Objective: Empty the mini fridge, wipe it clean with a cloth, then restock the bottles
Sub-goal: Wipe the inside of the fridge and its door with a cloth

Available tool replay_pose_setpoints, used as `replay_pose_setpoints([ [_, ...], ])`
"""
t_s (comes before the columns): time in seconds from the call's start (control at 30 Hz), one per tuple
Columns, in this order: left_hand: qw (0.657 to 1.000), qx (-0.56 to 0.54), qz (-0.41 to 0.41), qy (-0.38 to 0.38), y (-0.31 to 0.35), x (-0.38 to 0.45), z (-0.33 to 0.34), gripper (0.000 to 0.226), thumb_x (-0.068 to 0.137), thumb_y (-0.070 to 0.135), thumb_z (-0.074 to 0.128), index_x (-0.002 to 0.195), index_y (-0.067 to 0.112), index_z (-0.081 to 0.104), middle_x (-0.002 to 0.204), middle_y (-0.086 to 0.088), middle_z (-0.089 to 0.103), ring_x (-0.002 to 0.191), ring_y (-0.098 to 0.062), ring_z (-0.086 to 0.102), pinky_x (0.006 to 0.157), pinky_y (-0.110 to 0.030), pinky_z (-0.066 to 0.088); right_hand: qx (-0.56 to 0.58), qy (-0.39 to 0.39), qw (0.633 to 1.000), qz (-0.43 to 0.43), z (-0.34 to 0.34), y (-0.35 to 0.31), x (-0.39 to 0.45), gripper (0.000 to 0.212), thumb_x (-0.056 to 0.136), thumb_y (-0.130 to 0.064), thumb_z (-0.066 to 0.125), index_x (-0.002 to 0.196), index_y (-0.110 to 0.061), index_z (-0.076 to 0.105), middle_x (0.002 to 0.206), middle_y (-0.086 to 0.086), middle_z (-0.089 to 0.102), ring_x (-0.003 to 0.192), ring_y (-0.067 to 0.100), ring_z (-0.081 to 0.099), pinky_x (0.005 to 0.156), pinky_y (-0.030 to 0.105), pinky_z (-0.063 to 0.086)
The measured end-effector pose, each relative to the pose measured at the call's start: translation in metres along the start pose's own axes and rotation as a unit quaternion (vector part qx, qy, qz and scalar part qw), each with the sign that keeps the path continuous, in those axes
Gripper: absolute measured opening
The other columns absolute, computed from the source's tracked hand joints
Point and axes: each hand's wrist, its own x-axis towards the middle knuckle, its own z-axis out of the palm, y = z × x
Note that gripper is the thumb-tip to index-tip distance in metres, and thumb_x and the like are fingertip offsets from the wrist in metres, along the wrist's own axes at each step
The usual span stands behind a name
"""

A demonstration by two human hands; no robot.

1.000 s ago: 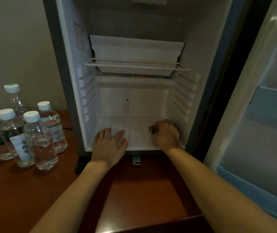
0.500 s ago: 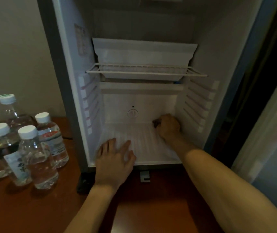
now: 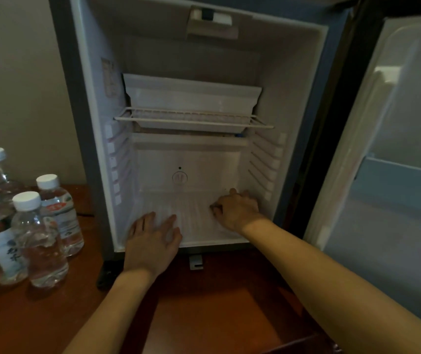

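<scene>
Right hand (image 3: 235,210) has slid from the back of the mini fridge (image 3: 191,221) floor toward the middle, grip curled on something (cloth not discernible). Left hand (image 3: 153,241) stays flat at the front lip. Wiping continues; bottles (image 3: 38,238) wait on the table (image 3: 204,315).

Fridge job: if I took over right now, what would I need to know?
Left hand: flat, fingers straight, resting on the front of the fridge floor.
Right hand: fingers curled, pressing down near the back right of the floor; a cloth under it can't be made out in this dim view.
Bottles: standing in a group on the table, left of the fridge.
Done: no bottles show inside the fridge; the door stands open to the right.
Left: finish wiping, including the wire shelf and walls, then put the bottles back.
</scene>
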Motion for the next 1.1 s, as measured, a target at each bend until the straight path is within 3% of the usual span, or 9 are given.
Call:
replay_pose_setpoints([
  [0.1,1.000,0.006,0.000,-0.003,0.000,0.001,0.002,0.065,0.095,0.063,0.014,0.152,0.044,0.037,0.158,-0.007,0.034,0.143,-0.025,0.032,0.119,-0.037,0.021,0.017,-0.033,0.999,0.005,-0.004,-0.003,0.007,0.050,0.103,-0.051,0.028,0.136,-0.022,0.053,0.137,0.012,0.043,0.115,0.033,0.051,0.096,0.042,0.048],
  [0.27,0.999,0.013,0.005,0.029,-0.004,0.001,0.010,0.063,0.093,0.061,0.025,0.137,0.036,0.062,0.139,-0.013,0.056,0.126,-0.031,0.053,0.107,-0.045,0.041,0.046,-0.036,0.998,0.021,-0.002,-0.007,0.030,0.046,0.101,-0.046,0.042,0.132,-0.014,0.052,0.133,0.016,0.045,0.110,0.033,0.055,0.093,0.044,0.051],
  [0.4,0.999,0.021,0.008,0.036,-0.003,0.001,0.008,0.058,0.093,0.059,0.031,0.133,0.035,0.065,0.134,-0.013,0.059,0.121,-0.031,0.056,0.102,-0.045,0.044,0.060,-0.045,0.996,0.057,-0.006,-0.012,0.035,0.049,0.097,-0.044,0.052,0.132,-0.010,0.050,0.131,0.016,0.045,0.110,0.034,0.055,0.091,0.043,0.053],
  [0.57,1.000,-0.004,-0.011,0.002,0.000,0.000,0.000,0.068,0.092,0.064,0.019,0.143,0.038,0.056,0.145,-0.013,0.050,0.131,-0.031,0.047,0.111,-0.044,0.035,0.128,-0.021,0.991,0.034,-0.001,-0.011,0.007,0.040,0.094,-0.034,0.057,0.126,-0.010,0.054,0.128,0.013,0.046,0.109,0.031,0.054,0.090,0.036,0.051],
  [0.63,0.998,-0.013,-0.015,-0.057,0.002,0.000,-0.008,0.065,0.097,0.064,0.016,0.153,0.040,0.038,0.157,-0.012,0.035,0.142,-0.029,0.033,0.119,-0.040,0.022,0.141,-0.025,0.990,0.022,-0.003,-0.010,-0.008,0.036,0.092,-0.033,0.060,0.121,-0.012,0.058,0.127,0.011,0.048,0.105,0.028,0.056,0.087,0.033,0.051],
  [0.7,0.993,-0.018,-0.015,-0.113,0.005,0.003,-0.023,0.060,0.102,0.060,0.022,0.157,0.038,0.028,0.161,-0.011,0.026,0.145,-0.029,0.026,0.120,-0.040,0.020,0.149,-0.027,0.988,0.017,-0.007,-0.012,-0.022,0.035,0.090,-0.031,0.063,0.119,-0.012,0.061,0.128,0.009,0.049,0.103,0.026,0.057,0.087,0.031,0.052],
  [0.83,0.989,-0.011,-0.026,-0.146,0.022,-0.003,-0.060,0.055,0.102,0.058,0.031,0.153,0.038,0.032,0.153,-0.008,0.032,0.139,-0.031,0.034,0.109,-0.045,0.035,0.127,0.009,0.992,0.000,-0.025,-0.019,-0.063,0.033,0.089,-0.032,0.065,0.117,-0.014,0.063,0.123,0.008,0.050,0.102,0.026,0.057,0.089,0.032,0.053],
  [1.1,0.994,-0.070,0.053,-0.070,0.055,-0.070,-0.097,0.053,0.099,0.053,0.043,0.150,0.036,0.041,0.148,-0.006,0.042,0.136,-0.030,0.041,0.100,-0.048,0.046,0.148,0.174,0.970,-0.081,-0.061,-0.011,-0.199,0.023,0.083,-0.027,0.067,0.105,-0.021,0.065,0.109,0.001,0.047,0.091,0.026,0.058,0.079,0.041,0.055],
])
